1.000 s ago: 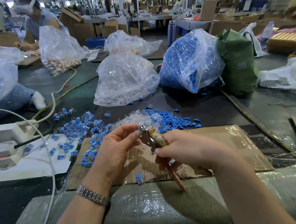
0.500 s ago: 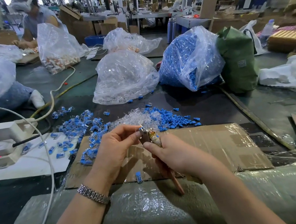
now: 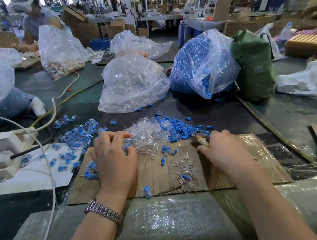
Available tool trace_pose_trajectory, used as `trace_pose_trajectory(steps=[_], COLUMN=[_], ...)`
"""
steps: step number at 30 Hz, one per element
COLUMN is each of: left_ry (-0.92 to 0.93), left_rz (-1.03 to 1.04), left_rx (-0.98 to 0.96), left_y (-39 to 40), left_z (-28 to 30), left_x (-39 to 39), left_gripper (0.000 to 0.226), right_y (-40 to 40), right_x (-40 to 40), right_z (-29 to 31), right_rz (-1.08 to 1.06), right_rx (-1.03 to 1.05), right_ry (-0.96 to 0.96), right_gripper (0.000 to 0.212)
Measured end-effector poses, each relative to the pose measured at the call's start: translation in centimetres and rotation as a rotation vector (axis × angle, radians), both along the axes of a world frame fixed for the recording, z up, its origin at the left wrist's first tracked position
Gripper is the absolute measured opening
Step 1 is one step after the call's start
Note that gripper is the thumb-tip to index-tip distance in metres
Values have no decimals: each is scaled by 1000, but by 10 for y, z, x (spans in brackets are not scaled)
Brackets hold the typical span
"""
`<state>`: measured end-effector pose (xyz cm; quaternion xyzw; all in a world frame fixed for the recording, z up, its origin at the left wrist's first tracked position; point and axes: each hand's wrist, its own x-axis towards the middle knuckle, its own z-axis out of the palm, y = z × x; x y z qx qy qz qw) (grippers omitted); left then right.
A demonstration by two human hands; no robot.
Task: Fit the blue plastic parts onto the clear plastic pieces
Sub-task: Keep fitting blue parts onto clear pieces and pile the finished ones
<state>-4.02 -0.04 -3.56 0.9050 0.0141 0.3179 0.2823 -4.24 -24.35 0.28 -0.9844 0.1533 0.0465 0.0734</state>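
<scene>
Left hand (image 3: pixel 115 160) palm-down, fingers curled into clear pieces (image 3: pixel 147 134); right hand (image 3: pixel 224 150) grips wooden-handled tool (image 3: pixel 201 141).

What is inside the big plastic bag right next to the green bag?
The clear plastic bag holds loose blue plastic parts, packed against its wall beside the green bag. The folded film blurs its right side, and what lies deeper inside is hidden.

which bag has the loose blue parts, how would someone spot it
Start at the pile of clear pieces on the table beyond the cardboard sheet. Two big plastic bags stand behind it. The right one, against the green bag, is packed solid blue; its left neighbour holds only clear pieces.
</scene>
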Motion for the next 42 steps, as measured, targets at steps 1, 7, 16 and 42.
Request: trace_pose_trajectory(steps=[1, 7, 16, 42], left_ry=[2, 122, 131, 574], left_rz=[-53, -384, -384, -626], left_rx=[18, 78, 302, -993], left_y=[-1, -8, -13, 0], left_z=[-1, -9, -12, 14], left_x=[-1, -1, -3, -10], left_gripper=[24, 14, 19, 24], right_y=[1, 22, 43, 52], right_x=[-1, 6, 17, -16], right_z=[-5, -2, -5, -21], right_rz=[-8, 289, 450, 551], right_rx=[-25, 6, 54, 776], right_ry=[-2, -287, -140, -717], right_gripper=[55, 28, 9, 6])
